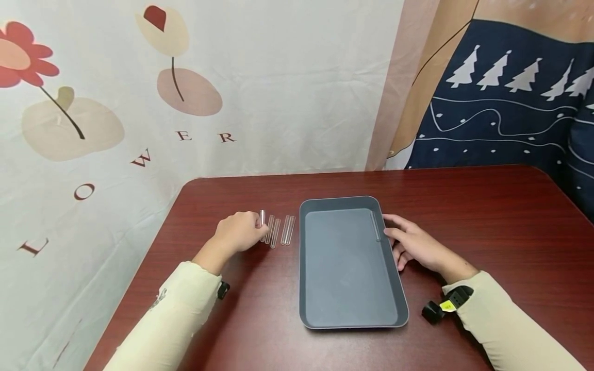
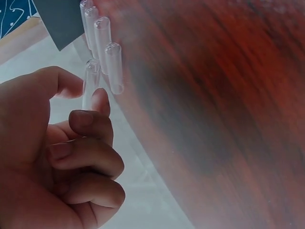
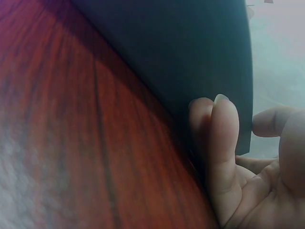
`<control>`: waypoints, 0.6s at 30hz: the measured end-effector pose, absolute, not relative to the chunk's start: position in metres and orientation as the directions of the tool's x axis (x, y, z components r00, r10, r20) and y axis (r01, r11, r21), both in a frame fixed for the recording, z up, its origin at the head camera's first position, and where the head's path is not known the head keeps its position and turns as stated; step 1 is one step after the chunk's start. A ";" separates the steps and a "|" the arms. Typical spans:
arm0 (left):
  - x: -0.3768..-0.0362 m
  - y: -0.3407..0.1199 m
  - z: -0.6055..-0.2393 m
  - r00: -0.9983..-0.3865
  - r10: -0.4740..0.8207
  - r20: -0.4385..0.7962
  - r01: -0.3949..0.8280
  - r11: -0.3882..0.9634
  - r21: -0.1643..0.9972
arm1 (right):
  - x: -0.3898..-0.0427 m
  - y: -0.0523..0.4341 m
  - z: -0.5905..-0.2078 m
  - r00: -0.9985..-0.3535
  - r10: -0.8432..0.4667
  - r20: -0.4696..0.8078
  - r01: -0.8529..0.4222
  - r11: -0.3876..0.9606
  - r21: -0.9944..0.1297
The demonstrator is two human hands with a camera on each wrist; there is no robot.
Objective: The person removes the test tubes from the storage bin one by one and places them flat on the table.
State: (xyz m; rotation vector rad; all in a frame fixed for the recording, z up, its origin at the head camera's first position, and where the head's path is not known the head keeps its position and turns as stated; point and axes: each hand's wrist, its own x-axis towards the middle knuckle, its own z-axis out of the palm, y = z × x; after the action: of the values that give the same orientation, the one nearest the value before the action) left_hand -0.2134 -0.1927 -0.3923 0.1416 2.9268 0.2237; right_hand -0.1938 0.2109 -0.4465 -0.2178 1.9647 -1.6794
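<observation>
My left hand (image 1: 241,230) pinches a clear test tube (image 1: 262,217) between thumb and forefinger; its other fingers are curled. The left wrist view shows the held tube (image 2: 90,83) upright between the fingertips. Beside it, several more clear test tubes (image 1: 276,233) lie in a loose row on the table, left of a grey rectangular tray (image 1: 345,273). One test tube (image 1: 375,226) lies inside the tray along its right wall. At the tray's right side, my right hand (image 1: 413,245) holds the rim, thumb at the edge and fingers (image 3: 224,129) against the outer wall.
The reddish-brown wooden table (image 1: 487,221) has a rounded back edge. A pale curtain (image 1: 287,93) with flower prints and letters hangs behind it. Dark blue cloth (image 1: 501,118) with white trees hangs at the back right. Black straps with devices sit on both wrists.
</observation>
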 end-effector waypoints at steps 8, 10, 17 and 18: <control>-0.216 -0.196 -0.398 -0.965 0.104 -0.239 0.075 0.989 0.125 | -0.194 0.211 -0.446 -0.840 -0.458 -0.291 0.216 0.208 -0.954; -0.216 -0.197 -0.399 -0.964 0.107 -0.244 0.080 0.990 0.121 | -0.194 0.211 -0.446 -0.840 -0.459 -0.289 0.214 0.208 -0.954; -0.216 -0.198 -0.403 -0.960 0.107 -0.258 0.081 0.991 0.109 | -0.194 0.211 -0.446 -0.840 -0.458 -0.292 0.217 0.210 -0.953; -0.216 -0.198 -0.403 -0.960 0.106 -0.258 0.080 0.991 0.109 | -0.194 0.211 -0.446 -0.840 -0.457 -0.292 0.217 0.210 -0.953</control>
State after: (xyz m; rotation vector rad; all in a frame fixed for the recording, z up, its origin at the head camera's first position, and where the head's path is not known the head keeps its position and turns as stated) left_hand -0.2160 -0.1979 -0.4033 0.1357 2.8682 0.1413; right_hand -0.1935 0.2111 -0.4455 -0.2216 1.9645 -1.6789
